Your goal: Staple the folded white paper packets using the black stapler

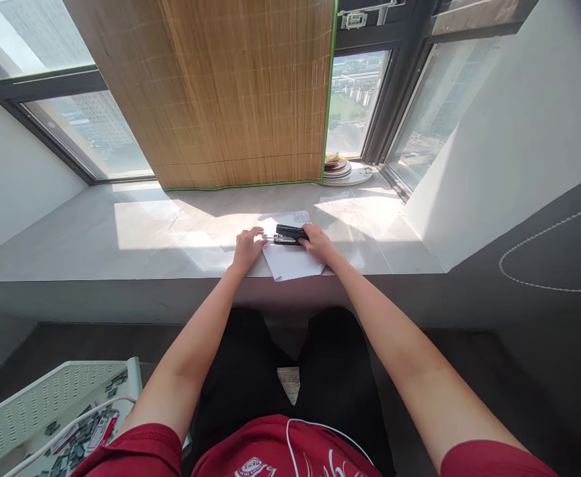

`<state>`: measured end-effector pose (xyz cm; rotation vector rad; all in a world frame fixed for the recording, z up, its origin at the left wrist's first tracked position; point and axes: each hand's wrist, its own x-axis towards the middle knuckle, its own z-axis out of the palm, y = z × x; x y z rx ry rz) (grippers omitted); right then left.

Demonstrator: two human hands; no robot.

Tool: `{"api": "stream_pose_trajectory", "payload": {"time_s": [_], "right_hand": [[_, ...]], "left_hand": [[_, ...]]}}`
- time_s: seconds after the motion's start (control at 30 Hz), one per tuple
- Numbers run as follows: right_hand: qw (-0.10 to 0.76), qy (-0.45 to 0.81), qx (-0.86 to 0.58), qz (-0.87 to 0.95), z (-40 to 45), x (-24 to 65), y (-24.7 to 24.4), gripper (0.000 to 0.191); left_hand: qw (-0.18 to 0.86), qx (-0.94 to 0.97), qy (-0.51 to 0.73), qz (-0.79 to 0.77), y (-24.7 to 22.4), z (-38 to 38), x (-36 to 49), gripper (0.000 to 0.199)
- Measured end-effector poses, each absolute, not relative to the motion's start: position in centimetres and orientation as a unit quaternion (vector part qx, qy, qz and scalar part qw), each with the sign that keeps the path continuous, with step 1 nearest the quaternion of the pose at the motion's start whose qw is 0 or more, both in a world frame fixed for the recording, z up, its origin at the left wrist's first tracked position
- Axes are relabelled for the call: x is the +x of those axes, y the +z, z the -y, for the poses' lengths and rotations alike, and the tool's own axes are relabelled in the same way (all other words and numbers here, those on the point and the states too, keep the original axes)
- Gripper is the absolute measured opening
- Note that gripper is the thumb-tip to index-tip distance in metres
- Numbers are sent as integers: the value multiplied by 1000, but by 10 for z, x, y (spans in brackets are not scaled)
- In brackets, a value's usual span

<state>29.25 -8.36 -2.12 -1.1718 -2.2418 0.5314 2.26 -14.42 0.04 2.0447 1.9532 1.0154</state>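
Note:
A black stapler (290,233) lies sideways over white sheets of paper (293,262) on the window sill. My right hand (318,244) is closed round the stapler's right end. From its left end a thin metal part (270,236) sticks out. My left hand (249,248) has its fingers bent together at the tip of that metal part, and they seem to pinch it. Small detail at the fingertips is hard to make out. The paper's lower corner reaches the sill's front edge, and some print shows near its top.
A bamboo blind (240,93) hangs over the window behind the sill (195,258). Stacked plates (337,169) stand at the back right. A white perforated basket (56,391) is at lower left. A bead chain (543,238) hangs at right.

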Motion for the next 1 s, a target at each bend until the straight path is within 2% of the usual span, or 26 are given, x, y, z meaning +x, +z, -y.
{"api": "stream_pose_trajectory", "payload": {"time_s": [0.17,0.33,0.47,0.67,0.8,0.93,1.0], "right_hand": [[299,216,-427,825,80,294,-24,20],[322,238,-421,814,75,295,-29,22],[328,238,-430,807,72,294,-33,26],[337,236,-437,800,72,294,-37,27],[329,230,-439,804,75,294,-35,27],[319,202,-429,821,82,291,-28,51],[313,164,-417,837,87,289,-23,56]], "left_hand": [[144,598,397,-681,-6,154,37,32],[90,659,357,-656,-6,154,66,51],[43,700,313,-640,-7,154,75,47],[41,735,294,-610,-9,153,72,70],[22,737,277,-616,-7,153,74,59],[14,724,257,-640,-5,154,77,52],[5,716,251,-651,-6,153,77,52]]}}
